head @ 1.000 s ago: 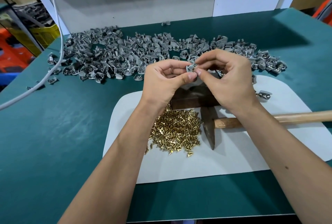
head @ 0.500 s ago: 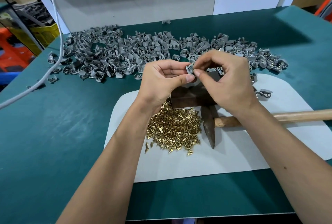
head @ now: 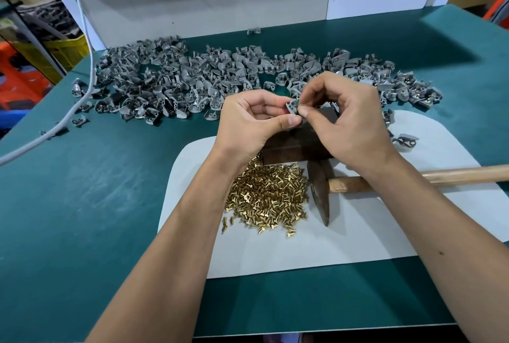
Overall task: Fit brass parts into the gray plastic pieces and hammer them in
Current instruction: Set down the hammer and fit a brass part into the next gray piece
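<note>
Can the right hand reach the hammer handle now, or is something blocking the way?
Probably yes. The hammer handle lies bare on the white mat, just under the right forearm, nothing on it. But the right hand first must release the gray piece.

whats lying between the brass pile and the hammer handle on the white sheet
In the head view, the hammer's dark metal head lies between the brass pile and the wooden handle, its narrow end pointing toward the person, on the white sheet.
</note>
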Demonstrator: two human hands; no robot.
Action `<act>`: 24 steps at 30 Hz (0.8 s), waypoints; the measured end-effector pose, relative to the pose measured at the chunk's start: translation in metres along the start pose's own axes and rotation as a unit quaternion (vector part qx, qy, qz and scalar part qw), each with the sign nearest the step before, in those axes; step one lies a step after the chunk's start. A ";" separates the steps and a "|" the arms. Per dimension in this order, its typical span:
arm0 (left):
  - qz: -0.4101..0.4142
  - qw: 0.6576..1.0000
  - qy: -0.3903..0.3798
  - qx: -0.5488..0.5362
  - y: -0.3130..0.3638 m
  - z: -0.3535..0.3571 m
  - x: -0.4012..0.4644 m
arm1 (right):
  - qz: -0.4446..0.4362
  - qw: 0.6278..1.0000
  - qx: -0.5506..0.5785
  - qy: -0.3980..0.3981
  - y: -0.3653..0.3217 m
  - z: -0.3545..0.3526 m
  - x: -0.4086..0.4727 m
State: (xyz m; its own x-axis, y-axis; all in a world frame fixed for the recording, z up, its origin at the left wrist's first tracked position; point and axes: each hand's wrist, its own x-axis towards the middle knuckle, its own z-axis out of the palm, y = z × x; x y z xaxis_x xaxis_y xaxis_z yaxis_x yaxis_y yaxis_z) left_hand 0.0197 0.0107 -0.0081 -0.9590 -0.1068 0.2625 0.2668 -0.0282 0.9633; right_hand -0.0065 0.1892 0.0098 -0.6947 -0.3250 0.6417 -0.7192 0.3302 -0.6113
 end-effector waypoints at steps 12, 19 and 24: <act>-0.021 0.998 -0.021 -0.061 0.003 -0.002 -0.001 | -0.031 0.998 -0.054 0.028 -0.001 -0.009 0.003; 0.021 1.000 0.021 -0.003 0.006 0.005 -0.001 | -0.022 0.996 -0.081 0.033 0.001 -0.004 0.004; 0.085 0.991 0.059 0.084 0.003 0.015 -0.001 | 0.013 0.995 -0.090 0.036 0.006 -0.002 0.004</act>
State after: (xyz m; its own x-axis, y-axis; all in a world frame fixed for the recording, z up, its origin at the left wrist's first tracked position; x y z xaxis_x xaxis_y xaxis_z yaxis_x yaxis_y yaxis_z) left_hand 0.0202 0.0257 -0.0051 -0.8810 -0.2122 0.4228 0.3942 0.1650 0.9041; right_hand -0.0130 0.1914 0.0093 -0.7061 -0.2518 0.6618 -0.6819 0.4935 -0.5399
